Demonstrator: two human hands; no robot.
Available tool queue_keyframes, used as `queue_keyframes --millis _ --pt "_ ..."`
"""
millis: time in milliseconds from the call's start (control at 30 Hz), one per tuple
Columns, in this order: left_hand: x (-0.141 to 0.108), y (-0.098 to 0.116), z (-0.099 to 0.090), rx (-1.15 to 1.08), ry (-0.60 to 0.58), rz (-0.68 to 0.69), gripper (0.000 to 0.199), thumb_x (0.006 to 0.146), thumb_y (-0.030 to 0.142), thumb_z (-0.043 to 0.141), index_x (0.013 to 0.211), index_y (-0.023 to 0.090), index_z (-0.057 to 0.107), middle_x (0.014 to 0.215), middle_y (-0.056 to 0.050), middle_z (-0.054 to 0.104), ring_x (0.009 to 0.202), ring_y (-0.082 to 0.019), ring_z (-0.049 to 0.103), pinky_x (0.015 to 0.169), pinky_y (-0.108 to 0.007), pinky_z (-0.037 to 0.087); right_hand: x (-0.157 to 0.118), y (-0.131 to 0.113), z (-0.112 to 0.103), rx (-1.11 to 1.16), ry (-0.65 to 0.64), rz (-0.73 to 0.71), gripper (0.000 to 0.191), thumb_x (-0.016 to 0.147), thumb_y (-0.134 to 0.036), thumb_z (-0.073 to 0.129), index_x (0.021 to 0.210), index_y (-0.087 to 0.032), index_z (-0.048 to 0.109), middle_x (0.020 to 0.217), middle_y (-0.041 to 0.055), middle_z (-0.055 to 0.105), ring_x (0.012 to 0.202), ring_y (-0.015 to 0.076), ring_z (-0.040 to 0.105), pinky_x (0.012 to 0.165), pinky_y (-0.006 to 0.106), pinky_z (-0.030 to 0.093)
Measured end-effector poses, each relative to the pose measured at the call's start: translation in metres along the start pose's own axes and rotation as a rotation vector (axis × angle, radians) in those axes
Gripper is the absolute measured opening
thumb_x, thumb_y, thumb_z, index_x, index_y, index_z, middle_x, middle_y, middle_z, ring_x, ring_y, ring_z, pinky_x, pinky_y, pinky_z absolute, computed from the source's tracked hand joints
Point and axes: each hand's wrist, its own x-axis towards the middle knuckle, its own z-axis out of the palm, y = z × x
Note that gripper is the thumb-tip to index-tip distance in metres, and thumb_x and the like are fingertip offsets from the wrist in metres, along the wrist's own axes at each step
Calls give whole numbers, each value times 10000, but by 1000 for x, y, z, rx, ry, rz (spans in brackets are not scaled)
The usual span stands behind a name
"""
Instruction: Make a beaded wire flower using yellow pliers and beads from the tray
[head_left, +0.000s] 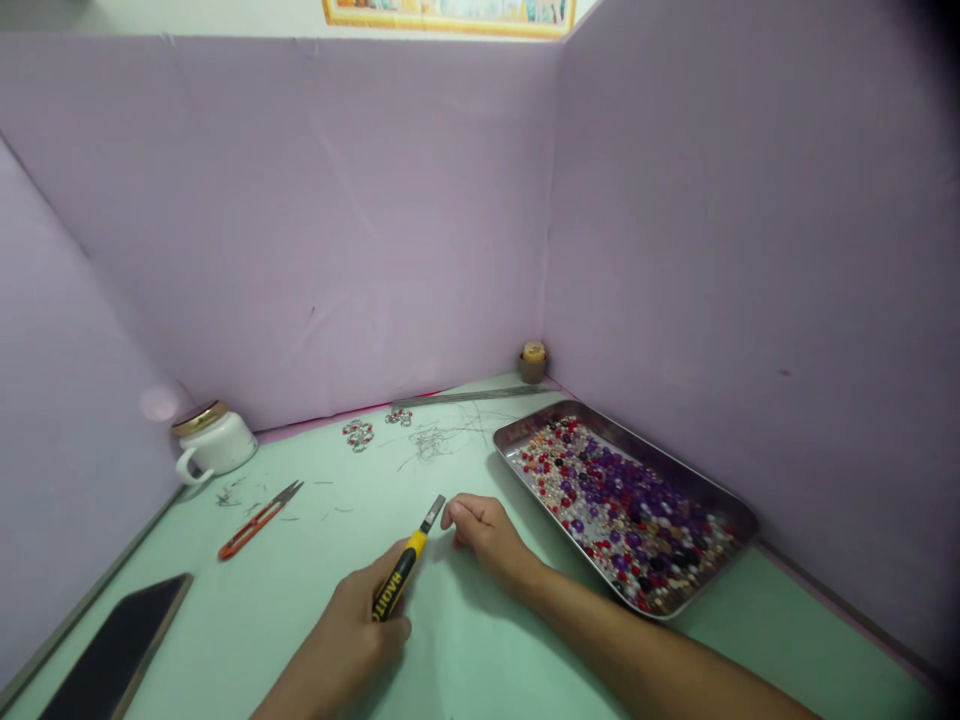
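My left hand (349, 630) is wrapped round a yellow-and-black handled tool (405, 570) with lettering along its grip. Its short metal end points up and away, close to my right fingertips; whether it is a knife or pliers seen edge-on I cannot tell. My right hand (487, 540) is closed in a pinch, thumb against forefinger, just right of that tip. Anything between those fingers is too small to make out. Beyond the hands lie thin loose wire pieces (431, 443) and two small beaded wire pieces, one nearer (358, 434) and one farther (398, 416).
A metal tray (585, 548) of mixed beads stands at the right. Orange thread snips (259, 522), small clippings (229, 494), a white lidded mug (225, 447) and a dark phone-like slab (116, 645) are leftward. Long wires (480, 396) and a small pot (532, 368) lie near the lilac walls (420, 220).
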Motion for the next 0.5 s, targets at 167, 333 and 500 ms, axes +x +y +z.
queue_keyframes --millis 167,333,500 --pt "-8 -6 8 554 174 -58 697 654 64 375 1315 273 301 1057 -105 556 866 -301 550 677 -347 368 0 0 0 -11 3 0 308 779 -365 394 651 -138 558 480 -31 399 494 112 413 496 222 300" --pt "-8 1 8 406 144 -27 621 613 56 412 1206 241 432 927 -72 580 839 -262 550 682 -316 382 0 0 0 -7 1 8 306 770 -367 397 644 -138 556 485 -27 402 489 109 401 493 222 299" --pt "-6 4 6 -346 -147 -212 55 617 167 467 669 170 486 466 37 432 360 -99 388 332 -201 311 0 2 0 46 -4 -11 311 776 -378 398 638 -142 546 479 -33 376 480 104 374 498 224 305"
